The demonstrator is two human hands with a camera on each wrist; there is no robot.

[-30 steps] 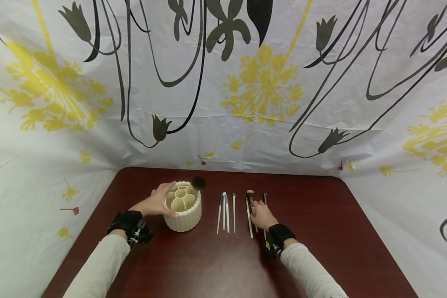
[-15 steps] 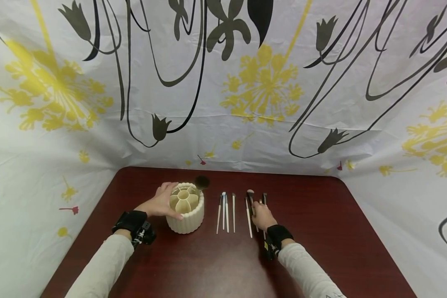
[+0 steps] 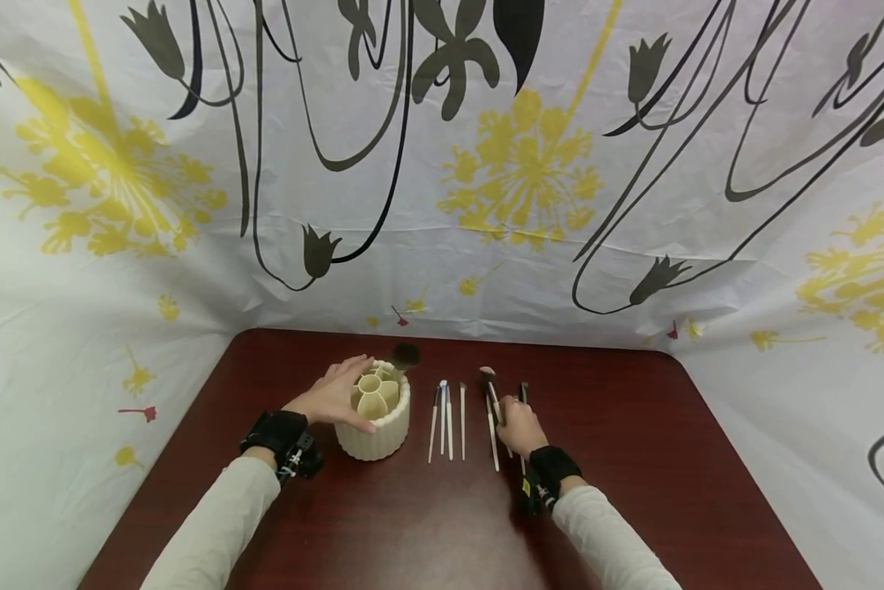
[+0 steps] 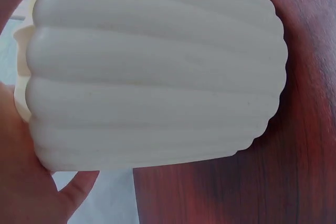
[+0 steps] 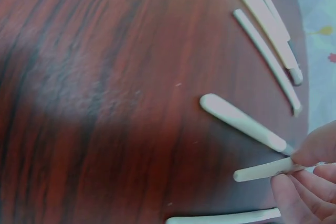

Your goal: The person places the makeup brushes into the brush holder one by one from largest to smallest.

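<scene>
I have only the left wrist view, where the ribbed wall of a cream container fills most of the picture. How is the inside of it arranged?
Observer: In the head view, the cream ribbed holder has petal-like compartments around a round centre.
Operator: Thank you. Is anything sticking up from it?
Observer: Yes, a dark, round brush head shows above its far rim.
Operator: And what happens on the other side of the table?
Observer: The right hand pinches a pale-handled makeup brush.
</scene>
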